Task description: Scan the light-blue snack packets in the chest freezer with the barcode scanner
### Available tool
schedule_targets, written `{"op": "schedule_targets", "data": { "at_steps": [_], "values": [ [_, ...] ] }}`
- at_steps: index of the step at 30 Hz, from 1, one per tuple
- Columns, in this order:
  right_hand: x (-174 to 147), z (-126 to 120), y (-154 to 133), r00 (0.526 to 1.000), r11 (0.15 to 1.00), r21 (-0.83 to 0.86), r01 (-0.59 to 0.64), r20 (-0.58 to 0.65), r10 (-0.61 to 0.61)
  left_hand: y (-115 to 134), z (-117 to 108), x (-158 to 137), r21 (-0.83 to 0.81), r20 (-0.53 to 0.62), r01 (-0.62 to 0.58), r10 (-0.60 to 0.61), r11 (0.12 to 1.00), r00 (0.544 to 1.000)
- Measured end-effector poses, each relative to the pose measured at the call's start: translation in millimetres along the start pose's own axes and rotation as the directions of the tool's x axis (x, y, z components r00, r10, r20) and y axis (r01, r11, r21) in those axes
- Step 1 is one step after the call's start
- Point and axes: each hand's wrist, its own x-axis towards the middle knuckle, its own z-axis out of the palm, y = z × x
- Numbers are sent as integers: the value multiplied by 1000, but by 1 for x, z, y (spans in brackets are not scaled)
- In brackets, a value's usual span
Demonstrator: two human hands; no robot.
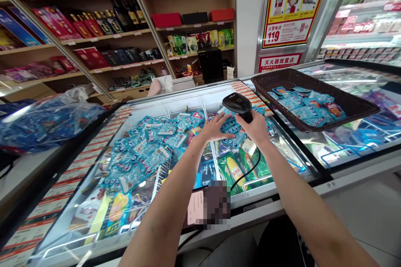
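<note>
My right hand [257,127] is wrapped round the grip of a black barcode scanner [237,102], whose cable [249,171] hangs down toward the freezer's front edge. Just left of it, my left hand [216,128] reaches out with its fingers spread over small blue packets [232,127]; whether it touches them I cannot tell. A large loose pile of similar blue packets [147,150] spreads across the freezer's glass top to the left. More blue packets [307,106] lie in a dark brown woven basket [351,112] on the right.
A clear plastic bag [53,120] full of blue packets rests at the far left. Green bags [236,171] show inside the chest freezer [275,204] beneath my hands. Shelves [188,24] of boxes and bottles stand behind. A pixelated patch covers something near the front edge.
</note>
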Motion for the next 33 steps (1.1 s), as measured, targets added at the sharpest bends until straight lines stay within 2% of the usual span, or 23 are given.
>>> {"op": "schedule_targets", "data": {
  "at_steps": [3, 8, 12, 15, 18, 21, 22, 24, 27, 31, 33],
  "values": [
    [-2, 4, -1, 999, 1000, 8, 30, -12, -30, -4, -2, -12, 26, -43, -21, 23, 999, 999],
    [-6, 13, 1, 998, 998, 10, 55, -17, -55, -8, -8, -48, 24, -43, -60, 61, 998, 997],
    [-9, 17, -1, 997, 996, -26, 82, 4, -82, -12, -12, -83, -50, -50, -74, 71, 996, 996],
    [-11, 19, -4, 991, 989, -73, 128, 42, -125, -17, -14, -99, -183, -46, -41, 33, 982, 998],
    [-15, 23, -7, 985, 974, -146, 171, 59, -164, -26, -14, -98, -348, -141, 2, -54, 937, 989],
    [-18, 27, -10, 982, 961, -206, 184, 72, -173, -38, -11, -83, -370, -292, 85, -203, 925, 935],
    [-19, 28, -12, 982, 957, -221, 186, 80, -173, -42, -11, -77, -345, -293, 124, -233, 930, 927],
    [-21, 29, -15, 981, 949, -252, 191, 93, -173, -48, -10, -67, -285, -218, 209, -275, 935, 936],
    [-20, 27, -24, 977, 933, -296, 207, 112, -181, -53, -11, -62, -269, -179, 232, -285, 935, 942],
    [-11, 24, -41, 972, 913, -334, 234, 109, -210, -57, -15, -79, -294, -230, 259, -332, 920, 915],
    [-7, 27, -48, 973, 911, -340, 232, 90, -214, -58, -15, -93, -368, -293, 261, -378, 892, 878]
  ]
}}
